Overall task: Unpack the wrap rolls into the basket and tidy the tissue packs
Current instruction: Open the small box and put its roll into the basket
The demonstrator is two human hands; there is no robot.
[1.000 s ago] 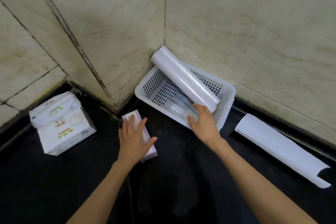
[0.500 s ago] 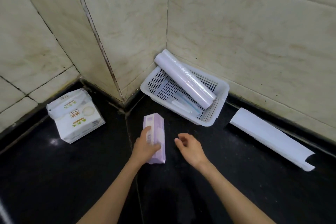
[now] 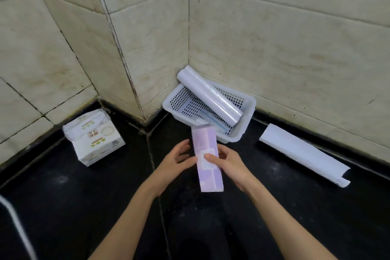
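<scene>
Both bare forearms are reaching forward from the bottom edge of the head view, converging over the black polished floor. The right hand is gripping a long, narrow lilac cardboard box from its right side: the thumb is pressing across the box's pale label on top, and the other fingers are curling behind its right edge, so this hand is closed on the box. The left hand is sitting at the box's left side with its palm turned inward and its fingers spread and loosely bent; the thumb is lying against the box's left edge, but whether this hand is actually gripping cannot be told. The box is pointing lengthwise away from the person, its far end overlapping the near rim of the white perforated plastic basket.

That basket is sitting in the corner where the beige tiled walls meet. A long pale lilac film-wrapped roll is lying diagonally in it, its far end leaning up over the back rim against the wall. Right of the basket, a curled white paper sheet is lying on the floor along the wall. Well to the left, a white plastic-wrapped tissue pack bundle with green print is resting on the floor near the wall.
</scene>
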